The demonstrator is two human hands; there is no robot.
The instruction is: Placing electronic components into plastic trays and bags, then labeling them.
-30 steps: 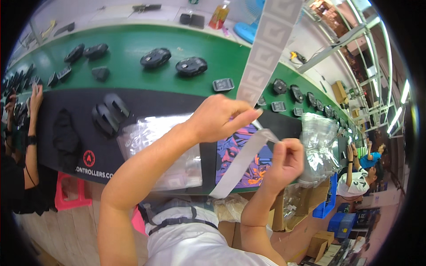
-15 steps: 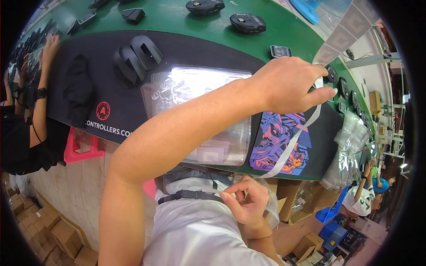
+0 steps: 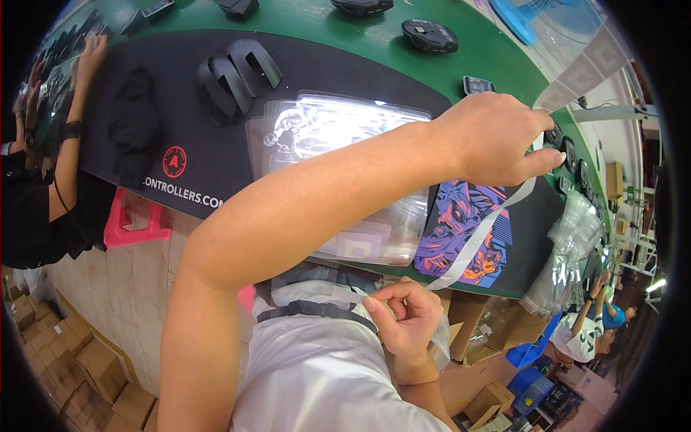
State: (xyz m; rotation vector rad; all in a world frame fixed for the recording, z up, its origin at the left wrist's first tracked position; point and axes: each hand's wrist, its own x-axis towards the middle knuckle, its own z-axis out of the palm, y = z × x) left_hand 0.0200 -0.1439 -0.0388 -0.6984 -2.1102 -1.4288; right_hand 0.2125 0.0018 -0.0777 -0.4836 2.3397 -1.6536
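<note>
My left arm reaches across to the upper right, where my left hand (image 3: 497, 140) is closed, pinching a label strip (image 3: 586, 75) with pale grey square designs. From this hand its narrow white tail (image 3: 479, 252) curves down to my right hand (image 3: 409, 320), close to my waist. The right hand's fingers are closed on the tail, and a translucent end seems to stick out past the fingertips. Under my left forearm lies a stack of clear plastic sleeves (image 3: 392, 234), partly hidden. Beside it a purple and orange printed sheet (image 3: 464, 230) rests on the black mat (image 3: 173, 93).
Two black curved shells (image 3: 241, 75) and a black cloth (image 3: 135, 126) lie on the mat. Black devices (image 3: 430, 36) stand on the green table (image 3: 302, 18). Clear bags (image 3: 568, 248) hang at the right edge. A co-worker's arm (image 3: 72, 129) is at left, near a pink stool (image 3: 137, 222).
The view has shifted slightly, so table items sit lower left or right than before. Both my hands keep their grip on the label strip, with little movement relative to the table.
</note>
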